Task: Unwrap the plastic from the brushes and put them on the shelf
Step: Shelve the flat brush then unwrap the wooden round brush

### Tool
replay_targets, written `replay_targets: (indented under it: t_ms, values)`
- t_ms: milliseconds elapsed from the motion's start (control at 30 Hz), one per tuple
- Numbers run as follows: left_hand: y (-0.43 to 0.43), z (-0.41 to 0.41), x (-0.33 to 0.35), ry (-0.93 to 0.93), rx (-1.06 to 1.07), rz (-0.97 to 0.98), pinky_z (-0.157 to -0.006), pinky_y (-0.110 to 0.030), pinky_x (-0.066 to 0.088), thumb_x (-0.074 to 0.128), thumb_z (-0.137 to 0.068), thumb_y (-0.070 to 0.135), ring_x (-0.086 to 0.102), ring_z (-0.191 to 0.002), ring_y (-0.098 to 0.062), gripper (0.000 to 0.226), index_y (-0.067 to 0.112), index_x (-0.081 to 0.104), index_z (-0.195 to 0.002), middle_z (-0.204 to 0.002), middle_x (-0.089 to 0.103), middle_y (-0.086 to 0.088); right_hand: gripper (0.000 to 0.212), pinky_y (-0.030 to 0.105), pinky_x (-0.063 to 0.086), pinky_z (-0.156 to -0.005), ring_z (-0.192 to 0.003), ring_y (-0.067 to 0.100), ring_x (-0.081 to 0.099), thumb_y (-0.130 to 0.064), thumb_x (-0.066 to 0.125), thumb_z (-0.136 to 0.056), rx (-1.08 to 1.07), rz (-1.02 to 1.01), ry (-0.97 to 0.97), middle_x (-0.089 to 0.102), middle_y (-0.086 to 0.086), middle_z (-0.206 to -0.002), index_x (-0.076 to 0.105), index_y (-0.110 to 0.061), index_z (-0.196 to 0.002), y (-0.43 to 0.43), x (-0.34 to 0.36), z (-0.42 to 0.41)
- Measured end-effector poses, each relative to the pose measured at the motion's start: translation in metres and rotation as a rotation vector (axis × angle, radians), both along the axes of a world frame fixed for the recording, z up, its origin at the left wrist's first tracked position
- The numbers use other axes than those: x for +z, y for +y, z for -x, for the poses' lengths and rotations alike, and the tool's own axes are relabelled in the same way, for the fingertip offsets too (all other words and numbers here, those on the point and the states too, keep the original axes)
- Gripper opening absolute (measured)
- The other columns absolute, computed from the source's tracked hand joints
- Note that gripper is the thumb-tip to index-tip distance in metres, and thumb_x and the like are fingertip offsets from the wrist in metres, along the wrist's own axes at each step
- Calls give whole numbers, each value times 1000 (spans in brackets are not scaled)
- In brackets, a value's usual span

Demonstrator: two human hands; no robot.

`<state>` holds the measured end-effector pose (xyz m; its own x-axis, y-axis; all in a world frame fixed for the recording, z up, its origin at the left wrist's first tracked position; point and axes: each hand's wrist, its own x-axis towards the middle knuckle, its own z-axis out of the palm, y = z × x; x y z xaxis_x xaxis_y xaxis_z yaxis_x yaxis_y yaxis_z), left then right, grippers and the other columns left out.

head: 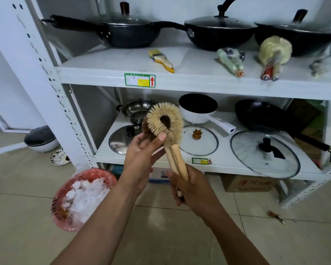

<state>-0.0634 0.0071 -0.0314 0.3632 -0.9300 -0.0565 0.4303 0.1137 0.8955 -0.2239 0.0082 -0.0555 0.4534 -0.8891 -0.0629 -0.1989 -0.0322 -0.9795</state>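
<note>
The upper shelf (107, 62) has bare white surface at its front left, and another open gap between a yellow paintbrush (161, 61) and the wrapped brushes (230, 61) to the right. Three lidded woks (130, 33) block the back. The lower shelf (222, 165) is crowded with pans (198, 109) and glass lids (265, 153), leaving only narrow strips between them.
</note>
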Motion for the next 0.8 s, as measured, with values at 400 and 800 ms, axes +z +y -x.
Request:
replay_targets:
  t_ms: [400,800]
  values:
    - [-19,2,110,-440,20,97,-107,-40,52,64,-100,12,64,-121,-9,68,19,32,-159,-142,61,2,26,25,41,-43,-43,18,50,-32,63,-101,-197,63,-97,60,5,-59,62,-7,-93,-29,123,3]
    - [-91,-26,152,-758,146,196,-109,-35,48,52,-104,10,60,-109,5,42,10,50,-146,-139,60,-3,32,28,34,-52,-68,22,56,-33,57,-97,-337,287,394,69,14,-95,66,-4,-109,-175,224,-51]
